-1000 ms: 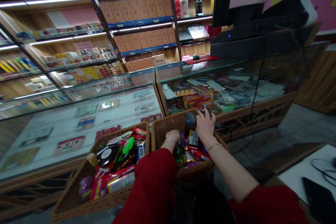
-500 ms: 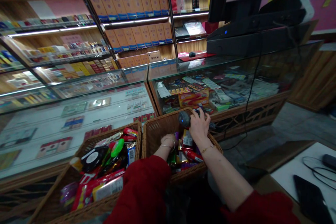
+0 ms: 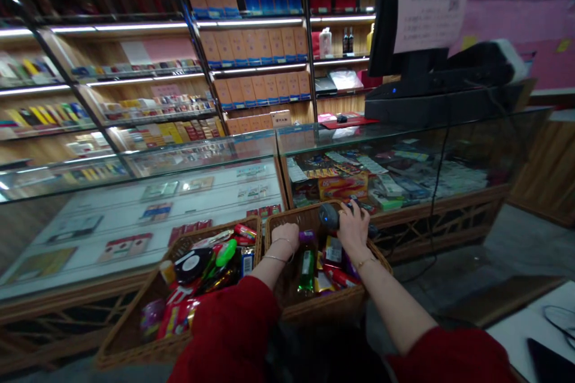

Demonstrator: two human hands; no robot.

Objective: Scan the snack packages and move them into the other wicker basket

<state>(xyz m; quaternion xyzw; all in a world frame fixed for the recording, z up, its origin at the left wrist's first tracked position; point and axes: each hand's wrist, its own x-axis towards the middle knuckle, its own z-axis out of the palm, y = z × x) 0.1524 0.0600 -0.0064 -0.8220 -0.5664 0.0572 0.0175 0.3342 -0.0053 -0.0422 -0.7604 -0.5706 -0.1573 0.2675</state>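
One scanner (image 3: 329, 216) is grasped by the fingers of my right hand (image 3: 353, 231), over the right basket's (image 3: 323, 306) far edge. My left hand (image 3: 286, 234) is curled at that basket's left side; I cannot tell whether its fingers hold anything. A green packet (image 3: 306, 269) lies inside.

Scanner (image 3: 329, 215) partly hidden, likely phone (image 3: 548, 360) cut off

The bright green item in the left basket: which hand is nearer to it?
Left. The left hand is to the right of the bright green item, over the other basket; the right hand is farther right, holding the dark scanner.
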